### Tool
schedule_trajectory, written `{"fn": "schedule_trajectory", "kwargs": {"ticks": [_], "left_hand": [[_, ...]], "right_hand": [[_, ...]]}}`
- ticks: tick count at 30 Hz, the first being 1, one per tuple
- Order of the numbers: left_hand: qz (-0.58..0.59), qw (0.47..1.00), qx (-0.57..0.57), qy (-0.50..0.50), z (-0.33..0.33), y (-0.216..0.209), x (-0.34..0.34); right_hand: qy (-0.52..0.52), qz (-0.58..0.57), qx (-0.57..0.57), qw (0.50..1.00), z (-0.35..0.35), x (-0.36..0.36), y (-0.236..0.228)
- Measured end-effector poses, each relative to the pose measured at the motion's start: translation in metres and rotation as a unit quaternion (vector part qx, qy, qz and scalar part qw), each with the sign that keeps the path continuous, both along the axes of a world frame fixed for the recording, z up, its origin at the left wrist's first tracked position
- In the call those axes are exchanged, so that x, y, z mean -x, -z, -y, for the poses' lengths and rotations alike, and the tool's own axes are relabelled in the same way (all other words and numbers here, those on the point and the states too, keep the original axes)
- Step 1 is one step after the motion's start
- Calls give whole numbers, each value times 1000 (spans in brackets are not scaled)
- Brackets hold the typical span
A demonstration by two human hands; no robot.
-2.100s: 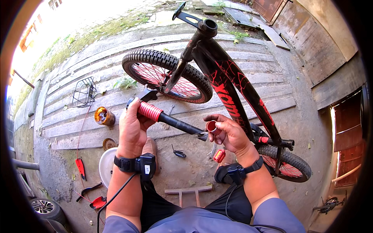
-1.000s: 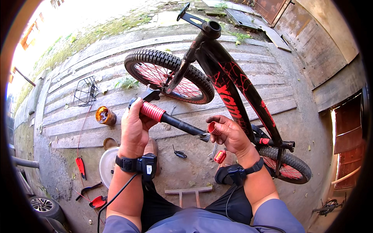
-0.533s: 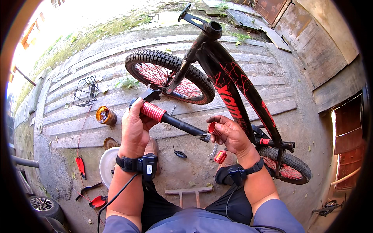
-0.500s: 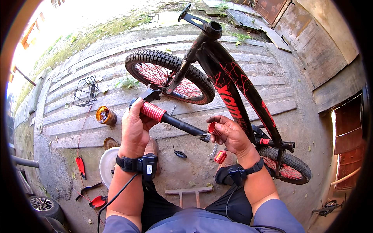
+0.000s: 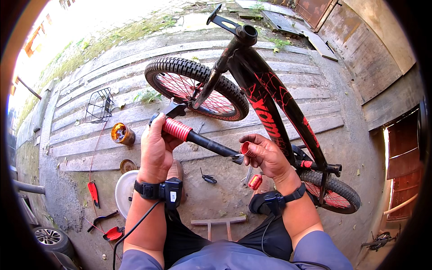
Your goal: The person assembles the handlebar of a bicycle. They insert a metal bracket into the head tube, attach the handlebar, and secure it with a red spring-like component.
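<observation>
My left hand (image 5: 155,146) is wrapped around the upper end of a black bicycle handlebar stem (image 5: 209,143), beside a stack of ridged red rings (image 5: 178,129) on its tube. The stem slants down to the right, its angled lower end reaching my right hand (image 5: 269,158). Thumb and fingers of that hand pinch a red ring (image 5: 245,148) right by the stem's lower end; whether they touch is hard to tell. A black and red bicycle frame (image 5: 258,92) stands beyond, with an open head tube (image 5: 247,33) and a front wheel (image 5: 195,87) with red spokes.
On the ground lie a red tool (image 5: 255,181), a black multi-tool (image 5: 208,178) and a wrench (image 5: 200,128). An amber jar (image 5: 122,134), a round lid (image 5: 128,166) and a pale round dish (image 5: 125,191) are at left. Farther off sits a wire basket (image 5: 100,106).
</observation>
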State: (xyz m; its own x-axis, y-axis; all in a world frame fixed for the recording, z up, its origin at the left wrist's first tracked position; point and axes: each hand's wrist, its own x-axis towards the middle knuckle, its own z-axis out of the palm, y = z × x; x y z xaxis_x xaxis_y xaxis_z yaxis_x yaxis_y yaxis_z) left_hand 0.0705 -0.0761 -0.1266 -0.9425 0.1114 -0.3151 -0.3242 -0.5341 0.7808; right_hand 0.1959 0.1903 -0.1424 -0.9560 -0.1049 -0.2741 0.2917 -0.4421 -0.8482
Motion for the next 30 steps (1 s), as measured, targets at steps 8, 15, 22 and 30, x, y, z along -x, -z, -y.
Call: {"fn": "schedule_trajectory", "kwargs": {"ticks": [8, 15, 22, 30], "left_hand": [[0, 1000, -1, -1, 0, -1, 0], [-4, 1000, -17, -3, 0, -3, 1], [-7, 999, -30, 7, 7, -5, 2], [-3, 999, -50, -12, 11, -9, 3]], "right_hand": [[49, -69, -36, 996, 4, 1, -5], [201, -326, -256, 887, -5, 30, -113], [128, -463, -597, 643, -30, 133, -203], [31, -411, -584, 699, -37, 152, -202]]}}
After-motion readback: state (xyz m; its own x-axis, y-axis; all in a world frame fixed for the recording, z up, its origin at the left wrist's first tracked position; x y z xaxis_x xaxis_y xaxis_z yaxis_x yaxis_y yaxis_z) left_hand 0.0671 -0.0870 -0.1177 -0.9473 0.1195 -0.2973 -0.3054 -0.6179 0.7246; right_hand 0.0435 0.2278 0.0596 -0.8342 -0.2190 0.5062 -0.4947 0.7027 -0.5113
